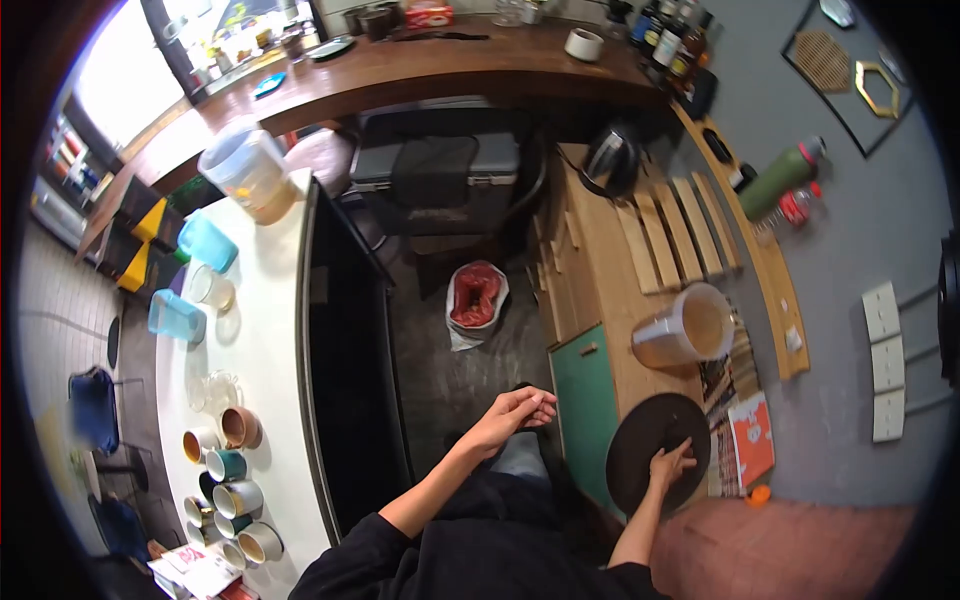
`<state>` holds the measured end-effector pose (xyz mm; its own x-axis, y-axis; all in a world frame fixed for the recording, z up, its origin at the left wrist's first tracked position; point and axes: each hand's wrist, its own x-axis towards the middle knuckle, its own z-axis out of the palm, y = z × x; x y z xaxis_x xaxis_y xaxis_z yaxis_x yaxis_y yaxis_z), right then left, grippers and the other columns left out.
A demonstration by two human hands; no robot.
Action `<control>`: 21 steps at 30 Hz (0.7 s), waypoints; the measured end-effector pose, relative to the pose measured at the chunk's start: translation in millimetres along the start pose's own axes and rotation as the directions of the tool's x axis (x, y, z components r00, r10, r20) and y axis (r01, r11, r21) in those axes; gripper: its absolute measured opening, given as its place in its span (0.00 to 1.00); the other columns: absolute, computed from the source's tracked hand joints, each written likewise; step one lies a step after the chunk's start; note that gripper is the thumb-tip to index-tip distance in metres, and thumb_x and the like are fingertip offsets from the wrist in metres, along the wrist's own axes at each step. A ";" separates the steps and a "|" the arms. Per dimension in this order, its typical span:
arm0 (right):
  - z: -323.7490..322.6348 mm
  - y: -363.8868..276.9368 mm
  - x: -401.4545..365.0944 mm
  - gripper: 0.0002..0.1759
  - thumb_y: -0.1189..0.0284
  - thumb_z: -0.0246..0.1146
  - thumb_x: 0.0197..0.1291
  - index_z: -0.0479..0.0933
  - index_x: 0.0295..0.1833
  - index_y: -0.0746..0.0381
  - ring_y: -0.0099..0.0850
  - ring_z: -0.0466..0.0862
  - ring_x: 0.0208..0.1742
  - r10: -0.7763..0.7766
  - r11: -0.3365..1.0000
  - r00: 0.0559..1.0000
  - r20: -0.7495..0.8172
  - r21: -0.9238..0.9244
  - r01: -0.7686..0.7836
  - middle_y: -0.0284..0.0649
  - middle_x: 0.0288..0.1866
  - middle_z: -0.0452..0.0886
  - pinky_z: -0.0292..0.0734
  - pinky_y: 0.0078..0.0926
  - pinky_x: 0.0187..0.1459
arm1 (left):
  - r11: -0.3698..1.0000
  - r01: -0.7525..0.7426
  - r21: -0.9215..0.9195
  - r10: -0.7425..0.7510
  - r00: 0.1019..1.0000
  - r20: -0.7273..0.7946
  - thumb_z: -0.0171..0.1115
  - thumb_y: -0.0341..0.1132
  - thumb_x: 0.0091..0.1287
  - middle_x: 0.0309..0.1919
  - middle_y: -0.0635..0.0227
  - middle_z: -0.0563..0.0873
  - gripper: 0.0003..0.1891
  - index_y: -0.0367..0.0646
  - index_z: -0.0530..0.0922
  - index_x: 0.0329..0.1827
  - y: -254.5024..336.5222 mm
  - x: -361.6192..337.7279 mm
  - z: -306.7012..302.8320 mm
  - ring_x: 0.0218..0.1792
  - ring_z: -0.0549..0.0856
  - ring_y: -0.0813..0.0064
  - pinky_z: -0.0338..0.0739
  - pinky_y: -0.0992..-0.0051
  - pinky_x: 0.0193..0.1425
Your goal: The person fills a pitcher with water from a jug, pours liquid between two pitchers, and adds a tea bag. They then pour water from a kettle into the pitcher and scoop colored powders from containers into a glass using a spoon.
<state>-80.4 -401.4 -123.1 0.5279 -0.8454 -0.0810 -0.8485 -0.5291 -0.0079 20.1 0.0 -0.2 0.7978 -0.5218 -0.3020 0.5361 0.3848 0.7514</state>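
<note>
Your right hand (669,466) lies flat on the dark round tray (640,440) at the lower right of the frame, fingers spread and closed around nothing. The palm-down contact looks meant to steady the disc rather than lift it. The tray is matte, thin and almost black, and it sits on the pale wooden counter (600,260), overlapping the green panel (583,395).

Your left hand (517,408) hangs in the air at centre frame over the dark floor. Its fingers are loosely curled and it looks empty, probably kept free while the other hand works.

Just above the tray stands a clear plastic jug (686,328), cylindrical, with tan contents. It seems to be parked within easy reach. To the tray's right lies a glossy orange booklet (753,440).

Along the left of the frame, ceramic mugs (232,470) cluster on a smooth white counter (265,330), well apart from both hands. A crumpled red bag (477,297) rests on the floor between the counters.
</note>
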 end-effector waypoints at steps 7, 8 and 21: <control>-30.6 -15.0 -26.3 0.49 0.79 0.61 0.64 0.39 0.81 0.48 0.45 0.86 0.26 0.205 0.723 0.961 0.185 0.634 -0.276 0.58 0.47 0.80 0.83 0.37 0.23 | 0.996 0.072 0.045 -0.077 0.990 0.117 0.49 0.41 0.81 0.43 0.71 0.83 0.17 0.38 0.78 0.57 -17.2 -5.4 18.0 0.46 0.81 0.84 0.77 0.82 0.55; -17.0 -8.3 -23.5 0.49 0.79 0.61 0.64 0.39 0.81 0.48 0.45 0.86 0.26 0.208 0.719 0.961 0.181 0.637 -0.276 0.58 0.47 0.80 0.83 0.37 0.23 | 0.996 0.070 0.048 -0.076 0.990 0.123 0.49 0.41 0.81 0.43 0.71 0.83 0.17 0.38 0.78 0.57 -19.1 -8.2 17.3 0.46 0.81 0.84 0.77 0.82 0.55; -112.5 -221.7 -196.2 0.44 0.82 0.59 0.62 0.49 0.80 0.50 0.32 0.84 0.22 -0.820 0.277 0.573 0.002 0.876 0.393 0.44 0.25 0.83 0.78 0.32 0.22 | 0.992 0.104 0.078 -0.100 0.993 -0.056 0.50 0.46 0.80 0.55 0.67 0.80 0.24 0.41 0.70 0.70 -18.0 -59.9 -37.3 0.52 0.80 0.81 0.77 0.75 0.59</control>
<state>8.2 -126.5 6.7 0.9978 -0.0503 -0.0422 -0.0594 -0.4155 -0.9077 -27.0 52.7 -17.5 0.7546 -0.5142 -0.4076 0.5929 0.2681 0.7593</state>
